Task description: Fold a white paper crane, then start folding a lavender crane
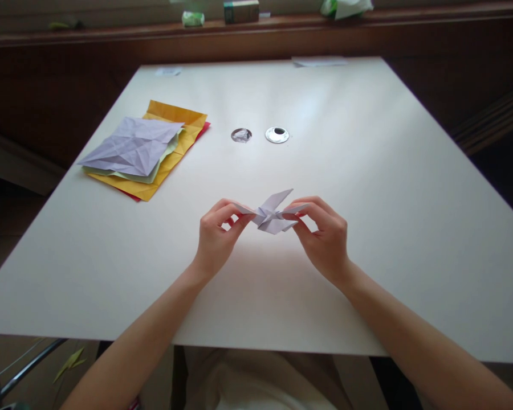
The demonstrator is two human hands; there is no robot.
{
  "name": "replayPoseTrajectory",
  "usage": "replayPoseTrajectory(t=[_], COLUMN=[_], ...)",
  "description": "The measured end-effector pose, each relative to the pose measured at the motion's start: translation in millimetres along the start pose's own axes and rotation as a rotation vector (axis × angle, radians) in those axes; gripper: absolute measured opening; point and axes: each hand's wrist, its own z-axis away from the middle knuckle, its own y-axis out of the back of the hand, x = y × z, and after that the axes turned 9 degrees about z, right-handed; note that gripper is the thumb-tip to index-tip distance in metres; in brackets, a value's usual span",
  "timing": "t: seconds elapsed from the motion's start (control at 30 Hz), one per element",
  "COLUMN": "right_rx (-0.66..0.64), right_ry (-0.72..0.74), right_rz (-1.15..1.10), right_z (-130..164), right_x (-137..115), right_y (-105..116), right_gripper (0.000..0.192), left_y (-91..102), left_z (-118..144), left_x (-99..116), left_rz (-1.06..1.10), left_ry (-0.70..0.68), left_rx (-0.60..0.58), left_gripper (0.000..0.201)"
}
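Two bare hands meet at the centre of the frame, both pinching one small folded figure of pale lilac paper (272,216) with sharp pointed flaps, held just above the smooth, matte white rectangular counter (367,188). The left hand (216,234) grips one pointed tip between thumb and fingertips; the right hand (322,233) grips the opposite tip the same way.

In the upper left lies one loose stack of flat paper sheets (147,149): a creased lilac sheet on top, a pale green one beneath, then yellow-orange, with a red edge showing at the bottom.

Above the centre sit two small round silvery discs (241,135), side by side; the right one (277,135) has a dark middle.

Along the top edge runs a dark wooden ledge (111,31) holding a few small items, too blurred to identify.
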Motion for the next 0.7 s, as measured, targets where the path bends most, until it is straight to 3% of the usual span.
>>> replayPoseTrajectory(t=[0.13, 0.27, 0.53, 0.7], right_rx=[-0.079, -0.209, -0.34, -0.343], right_ry=[0.104, 0.104, -0.069, -0.151], right_rz=[-0.038, -0.033, -0.068, -0.075], right_z=[1.7, 2.8, 2.2, 2.5], right_x=[1.8, 4.7, 8.4, 9.8], right_y=[-2.9, -6.8, -6.9, -7.6], right_gripper=[0.011, 0.01, 0.011, 0.012], left_y=[-1.0, -2.7, -3.9, -6.9], left_z=[0.8, 0.8, 3.9, 5.7], left_x=[-1.0, -5.9, -12.1, -12.6], left_rz=[-0.013, -0.083, -0.144, -0.109], left_ry=[0.029, 0.03, 0.097, 0.084], left_rx=[-0.148, -0.236, -0.275, -0.207], left_gripper=[0.01, 0.005, 0.008, 0.009])
